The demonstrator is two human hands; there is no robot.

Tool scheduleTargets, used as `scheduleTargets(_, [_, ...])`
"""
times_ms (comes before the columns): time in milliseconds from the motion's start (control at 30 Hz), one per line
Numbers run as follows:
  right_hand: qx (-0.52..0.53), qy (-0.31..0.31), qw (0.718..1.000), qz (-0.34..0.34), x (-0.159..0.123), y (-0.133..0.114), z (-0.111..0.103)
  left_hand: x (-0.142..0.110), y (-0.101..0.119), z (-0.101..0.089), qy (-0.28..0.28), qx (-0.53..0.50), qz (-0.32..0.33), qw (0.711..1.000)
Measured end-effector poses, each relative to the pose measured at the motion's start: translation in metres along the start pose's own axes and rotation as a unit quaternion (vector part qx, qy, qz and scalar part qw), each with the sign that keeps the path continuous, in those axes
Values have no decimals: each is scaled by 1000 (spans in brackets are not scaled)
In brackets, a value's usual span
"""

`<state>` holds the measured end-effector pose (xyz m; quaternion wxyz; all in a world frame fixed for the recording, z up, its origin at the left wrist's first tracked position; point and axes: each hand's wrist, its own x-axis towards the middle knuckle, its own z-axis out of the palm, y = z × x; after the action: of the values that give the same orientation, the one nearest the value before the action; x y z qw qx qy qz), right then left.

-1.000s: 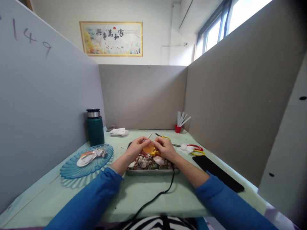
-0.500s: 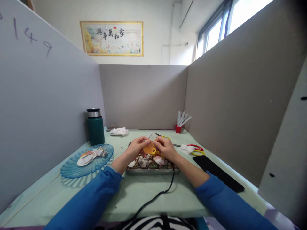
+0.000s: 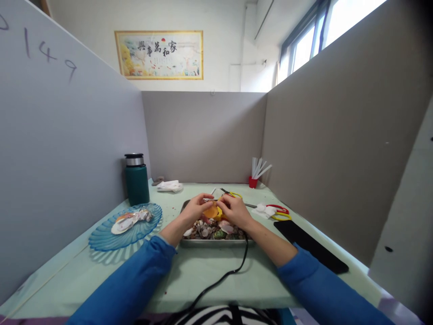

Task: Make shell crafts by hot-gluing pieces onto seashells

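Note:
Over a metal tray (image 3: 216, 243) heaped with small seashells (image 3: 204, 231), my two hands come close together. Thumb and fingers of my left hand (image 3: 197, 208) pinch a flat, round orange shell (image 3: 211, 211) at its edge. My right hand (image 3: 236, 212) is closed at the other side of that shell; what its fingertips pinch is too small to make out. A bright yellow piece (image 3: 219, 214) shows under my right fingers, partly hidden. Larger pinkish shells (image 3: 226, 227) lie on the heap just below my hands.
A blue glass plate (image 3: 101, 239) with shells and a green bottle (image 3: 137, 186) stand left. Yellow-handled scissors (image 3: 236, 195), red-and-yellow-handled scissors (image 3: 282, 211) and a black phone-like slab (image 3: 311, 246) lie right. A red cup (image 3: 253, 182) holds white sticks. A black cable (image 3: 223, 274) crosses the front.
My fingers have shifted slightly around the orange shell, and both hands sit a little lower over the tray. The whole view has drifted slightly to the right.

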<state>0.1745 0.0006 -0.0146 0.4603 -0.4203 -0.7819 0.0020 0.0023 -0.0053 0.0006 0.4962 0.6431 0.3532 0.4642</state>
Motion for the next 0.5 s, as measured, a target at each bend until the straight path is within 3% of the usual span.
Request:
scheduleTargets(167, [28,-10,999,-12,-1,-6,-3,1,-2,0,14,17,11,1000])
scheduleTargets(500, [37,-10,999,-24,-2,-6,-3,1,0,-1,-15,8,14,1000])
